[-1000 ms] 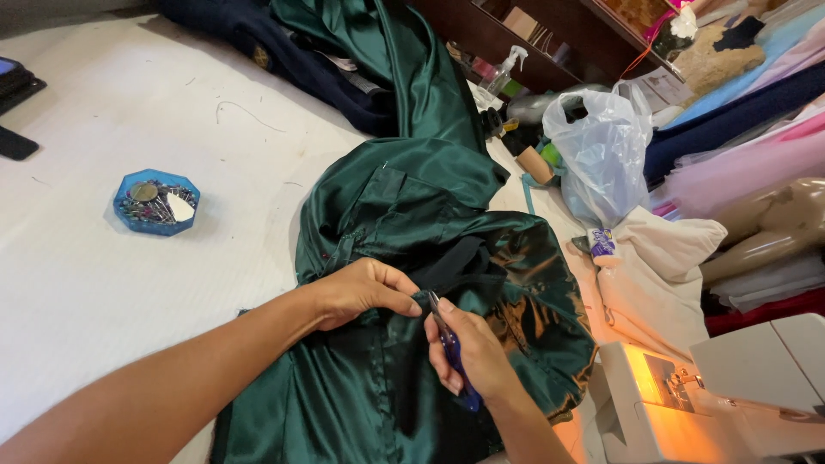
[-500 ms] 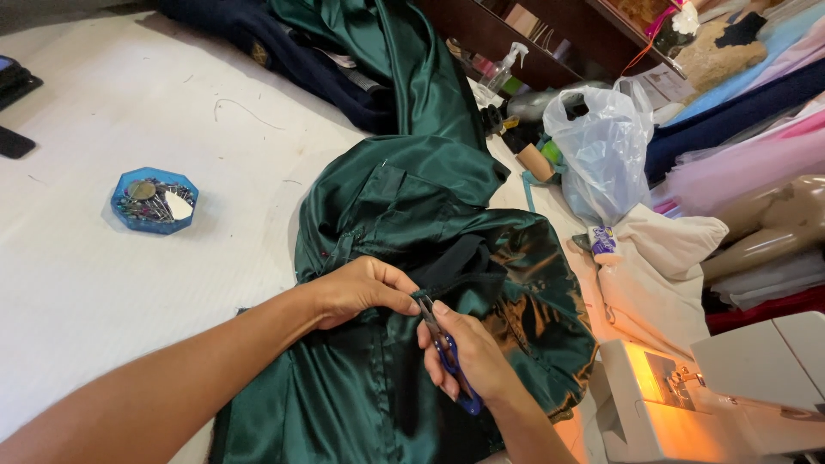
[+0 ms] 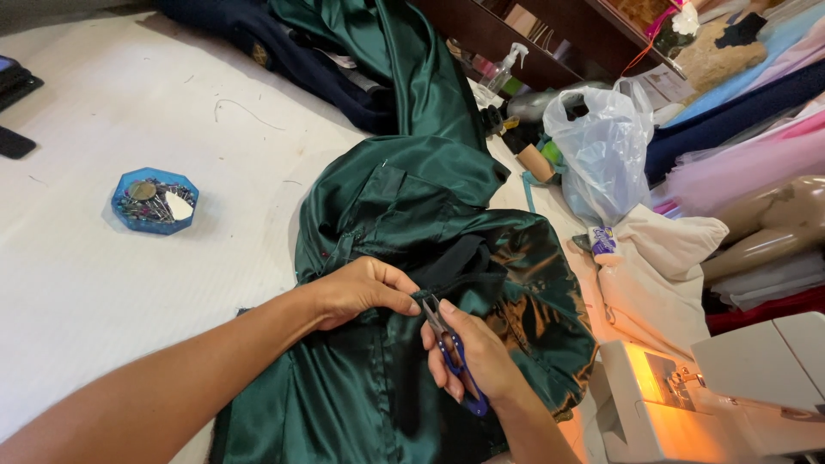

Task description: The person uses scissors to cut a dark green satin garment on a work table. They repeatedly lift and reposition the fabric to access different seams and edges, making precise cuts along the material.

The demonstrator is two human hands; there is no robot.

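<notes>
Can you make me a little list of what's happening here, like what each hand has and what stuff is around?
Left hand: pinches a fold of the green satin garment
Right hand: holds small blue thread snips, tips at the pinched fabric
Table: white, loose threads on it
Pin box: blue, open, left of the garment
Plastic bag: pale, at right
Sewing machine: white, lamp lit, lower right

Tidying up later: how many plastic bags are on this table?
1: a clear plastic bag beyond the green garment, near the spray bottle. Others may be hidden in the clutter.
</notes>
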